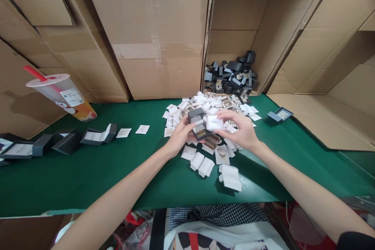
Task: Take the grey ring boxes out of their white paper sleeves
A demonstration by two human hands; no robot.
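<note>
In my left hand (179, 136) is a small dark jewelry box (197, 117) with its lid up, tilted above the green table. Thumb and fingers of my right hand (240, 129) pinch a white folded card insert (215, 122), close beside the box's opening. Beneath both hands spreads a pile of white card inserts (178, 113), some with brownish undersides. Several loose ones lie in front of the pile, including a folded white piece (231, 177) and a printed card (188, 152). My fingers partly cover the box's lower part.
Dark boxes (230, 74) are heaped inside an upright cardboard carton (234, 15) behind the pile. One open box (280, 115) lies at right. Several open boxes (99, 134) line the left side, near a drink cup (66, 97) with a red straw. Green covering (123, 179) spans the table.
</note>
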